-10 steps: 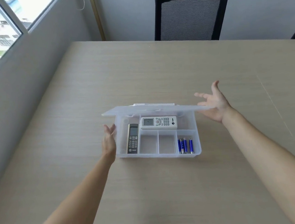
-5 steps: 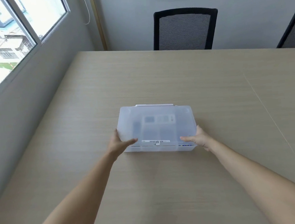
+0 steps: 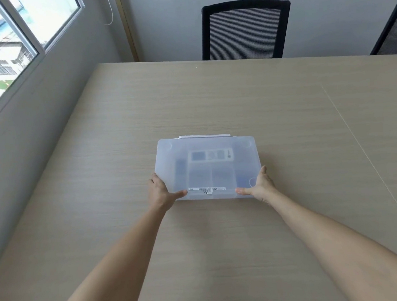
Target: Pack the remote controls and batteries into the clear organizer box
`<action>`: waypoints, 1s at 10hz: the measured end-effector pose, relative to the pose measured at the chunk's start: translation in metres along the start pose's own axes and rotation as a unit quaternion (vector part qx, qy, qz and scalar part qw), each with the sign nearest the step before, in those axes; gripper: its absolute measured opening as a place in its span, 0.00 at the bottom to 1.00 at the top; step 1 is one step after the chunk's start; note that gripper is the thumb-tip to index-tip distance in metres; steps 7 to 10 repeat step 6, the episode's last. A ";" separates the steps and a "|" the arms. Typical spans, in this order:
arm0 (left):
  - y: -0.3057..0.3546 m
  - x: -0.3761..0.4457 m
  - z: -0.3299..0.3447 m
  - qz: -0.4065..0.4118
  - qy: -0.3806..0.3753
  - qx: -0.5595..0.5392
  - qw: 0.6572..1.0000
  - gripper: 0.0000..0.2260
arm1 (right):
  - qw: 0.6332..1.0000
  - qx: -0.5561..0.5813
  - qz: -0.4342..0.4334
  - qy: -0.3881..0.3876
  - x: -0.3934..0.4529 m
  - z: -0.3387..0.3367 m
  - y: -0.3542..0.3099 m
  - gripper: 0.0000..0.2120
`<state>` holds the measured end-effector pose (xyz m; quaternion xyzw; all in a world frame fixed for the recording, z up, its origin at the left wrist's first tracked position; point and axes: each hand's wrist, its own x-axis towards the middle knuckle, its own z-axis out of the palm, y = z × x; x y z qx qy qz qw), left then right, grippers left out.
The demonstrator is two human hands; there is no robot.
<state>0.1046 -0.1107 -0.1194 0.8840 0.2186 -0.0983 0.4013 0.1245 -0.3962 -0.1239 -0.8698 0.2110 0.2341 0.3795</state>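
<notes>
Now that the lid has swung down from half-open a second ago, the clear organizer box [image 3: 208, 166] sits shut mid-table [image 3: 285, 109], remotes and batteries just blurry shapes inside, so packing looks basically done. Left hand [image 3: 159, 194] and right hand [image 3: 260, 187] clamp its near corners, thumbs on top. Two office chairs [image 3: 245, 29] far side, nothing blocking.
</notes>
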 end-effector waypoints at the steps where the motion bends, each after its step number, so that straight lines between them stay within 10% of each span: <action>1: -0.004 0.004 0.003 0.005 0.004 0.016 1.000 0.46 | 1.000 0.002 0.002 0.003 0.005 0.001 0.002 0.65; 3: -0.004 -0.001 0.003 -0.005 0.046 0.158 0.986 0.54 | 1.000 -0.018 -0.013 0.010 -0.001 0.001 -0.001 0.64; 6: -0.073 -0.110 -0.007 0.034 0.246 -0.050 0.967 0.47 | 0.979 -0.005 -0.174 0.101 -0.055 -0.036 -0.004 0.53; 10: -0.073 -0.110 -0.007 0.034 0.246 -0.050 0.967 0.47 | 0.979 -0.005 -0.174 0.101 -0.055 -0.036 -0.004 0.53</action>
